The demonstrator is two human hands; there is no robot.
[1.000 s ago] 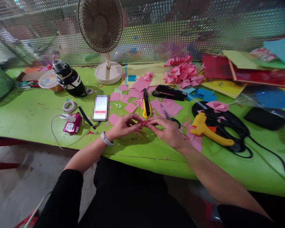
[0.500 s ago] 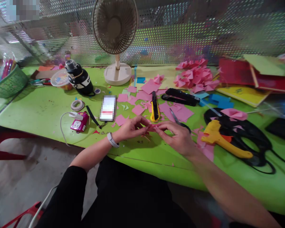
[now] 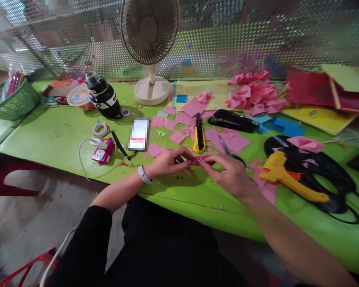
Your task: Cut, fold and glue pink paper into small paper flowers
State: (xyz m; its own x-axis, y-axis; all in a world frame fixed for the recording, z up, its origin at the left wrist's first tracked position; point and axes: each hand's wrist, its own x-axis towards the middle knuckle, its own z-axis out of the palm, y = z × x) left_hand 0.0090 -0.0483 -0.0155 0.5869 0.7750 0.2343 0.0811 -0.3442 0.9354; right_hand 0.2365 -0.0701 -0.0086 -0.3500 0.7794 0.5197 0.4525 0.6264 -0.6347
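Note:
My left hand (image 3: 169, 161) and my right hand (image 3: 227, 171) meet near the front edge of the green table (image 3: 48, 139). Both pinch a small pink folded paper piece (image 3: 197, 160) between their fingertips. A thin wooden stick (image 3: 185, 172) lies under my left hand. Just behind the hands lie a yellow utility knife (image 3: 199, 137), scissors (image 3: 229, 149) and loose pink paper squares (image 3: 194, 107).
A yellow glue gun (image 3: 287, 177) with black cable lies right. A black stapler (image 3: 233, 120), a pile of folded pink paper (image 3: 254, 93), a fan (image 3: 151, 48), a black bottle (image 3: 103, 95), a phone (image 3: 139, 134), a tape roll (image 3: 100, 129), a pink charger (image 3: 102, 150) and a green basket (image 3: 13, 101) stand around.
The view has shifted left, so everything sits further right in the picture. Both hands keep pinching the pink paper piece with small finger movements.

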